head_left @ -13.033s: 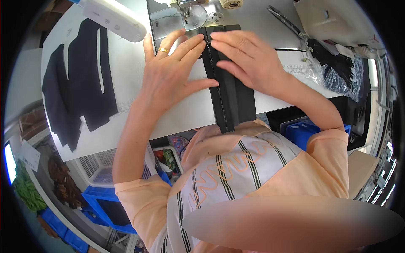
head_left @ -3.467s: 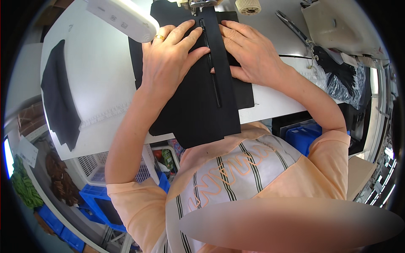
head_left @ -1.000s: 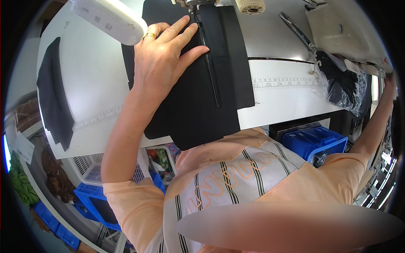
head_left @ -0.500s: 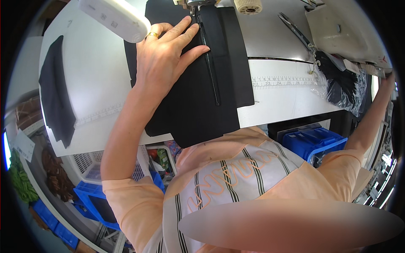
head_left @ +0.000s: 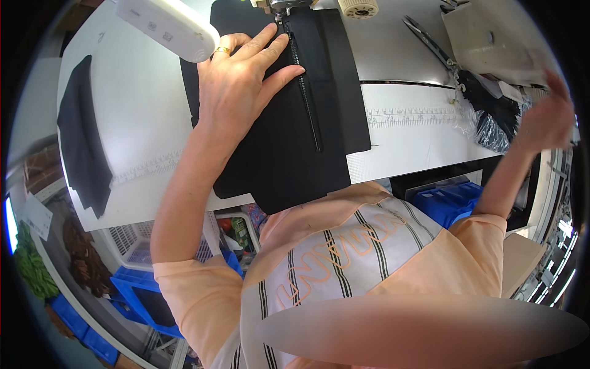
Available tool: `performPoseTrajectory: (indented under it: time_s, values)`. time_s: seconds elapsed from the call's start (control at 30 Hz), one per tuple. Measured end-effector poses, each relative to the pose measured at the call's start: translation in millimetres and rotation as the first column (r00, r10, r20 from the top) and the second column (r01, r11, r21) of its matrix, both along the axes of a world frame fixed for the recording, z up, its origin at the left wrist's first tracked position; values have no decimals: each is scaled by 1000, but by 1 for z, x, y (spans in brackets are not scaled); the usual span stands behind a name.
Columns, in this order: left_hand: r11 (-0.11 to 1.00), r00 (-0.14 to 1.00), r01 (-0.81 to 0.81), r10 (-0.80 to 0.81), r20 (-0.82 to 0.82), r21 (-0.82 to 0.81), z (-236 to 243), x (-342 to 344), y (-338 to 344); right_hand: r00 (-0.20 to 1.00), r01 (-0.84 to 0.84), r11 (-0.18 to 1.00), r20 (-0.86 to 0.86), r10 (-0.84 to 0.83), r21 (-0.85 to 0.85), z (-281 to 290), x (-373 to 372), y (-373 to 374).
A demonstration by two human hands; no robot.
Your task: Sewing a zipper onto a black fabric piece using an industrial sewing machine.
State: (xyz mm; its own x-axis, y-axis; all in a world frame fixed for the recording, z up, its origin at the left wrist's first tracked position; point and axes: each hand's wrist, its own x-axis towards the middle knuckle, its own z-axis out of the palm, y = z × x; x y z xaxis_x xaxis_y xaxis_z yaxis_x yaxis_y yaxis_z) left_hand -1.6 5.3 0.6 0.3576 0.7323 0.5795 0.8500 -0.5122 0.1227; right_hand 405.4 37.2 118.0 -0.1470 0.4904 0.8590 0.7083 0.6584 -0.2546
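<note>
My left hand [head_left: 236, 80], with a gold ring on it, lies flat on a black fabric panel [head_left: 270, 147], fingers spread. Its thumb and fingertips rest along the left side of a black zipper [head_left: 307, 107] that runs lengthwise down the panel. The panel's far end lies under the sewing machine's presser foot [head_left: 280, 17], and its near edge hangs over the table edge towards me. Off to the right, my right hand [head_left: 547, 120] is raised beside the machine's pale body [head_left: 491, 43]; motion smears its fingers, and I make out nothing in it.
Scissors [head_left: 427, 40] lie on the metal bed at right, near a plastic bag of black pieces [head_left: 491, 123]. A dark cut piece [head_left: 83, 135] rests on the left of the white table. A white lamp-like device [head_left: 169, 27] juts over the panel. Blue crates [head_left: 138, 295] stand below.
My right hand has come away from the far right end of the machine, moving left and towards me. My left hand and the black panel stay almost exactly in place.
</note>
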Motion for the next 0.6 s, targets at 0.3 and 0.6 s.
performPoseTrajectory:
  time_s: [0.3,0.6]
  values:
    - [1000,1000,0,0,26,4,-2,-1,0,778,-286,859,420,467,-425,-102,-196,21]
    - [1000,1000,12,-12,1,8,-2,-2,3,802,-287,900,433,413,-328,-119,-189,24]
